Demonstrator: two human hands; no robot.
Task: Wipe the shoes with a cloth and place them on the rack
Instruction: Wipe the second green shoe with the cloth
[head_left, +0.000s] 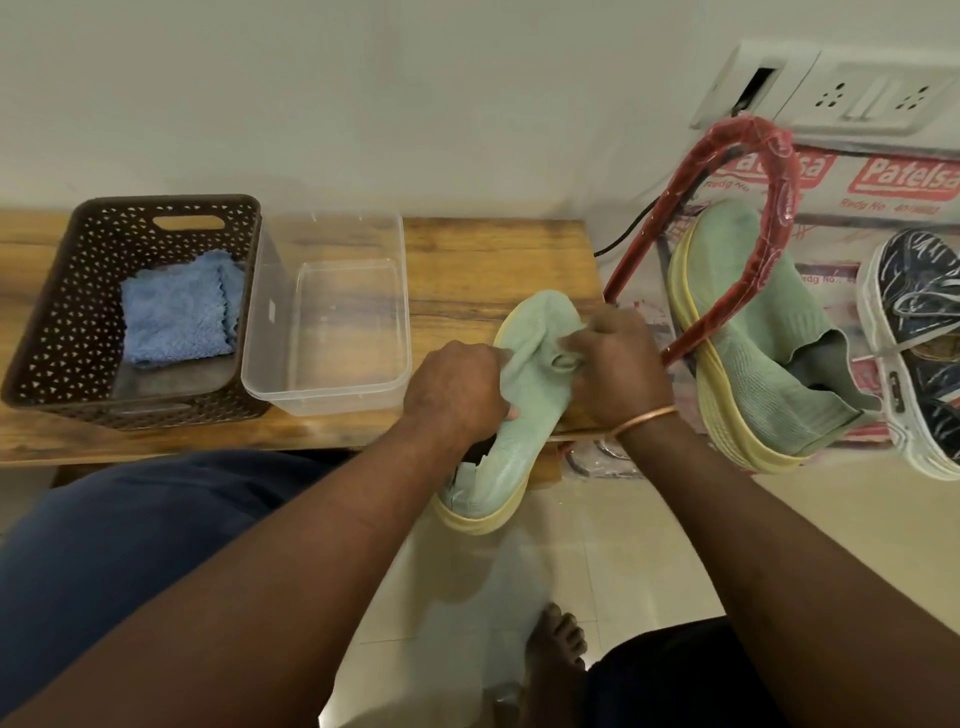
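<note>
**Item 1, green knit shoe (519, 415), yellow sole.** Lies at the desk's (493, 260) front right corner, heel overhanging the front edge, toe pointing toward the back. In hand; wiping judged under way, not yet racked.

**Item 2, left hand (457, 395).** Fingers curled round the shoe's upper at mid-length, steadying it.

**Item 3, right hand (618, 374).** Fingers curled, pinching a fold of green fabric (561, 358) near the toe. Cannot tell whether this is a wiping cloth of matching colour or the shoe's own knit.

**Item 4, second green shoe (753, 332).** Already on the red-wrapped rack (769, 208), off the desk's right edge, toe up. Judged finished.

**Item 5, dark patterned sneaker (919, 338), white sole.** Just beside the second green shoe, further right, on the rack side. Whether wiped cannot be told.

**Item 6, blue cloth (176, 312).** Folded in the brown perforated basket (52, 312) at the desk's left end; untouched by either hand.

**Item 7, clear plastic tub (332, 384).** Between basket and shoe.

**Remaining, by judgement:** finish wiping item 1, then rack it.
</note>
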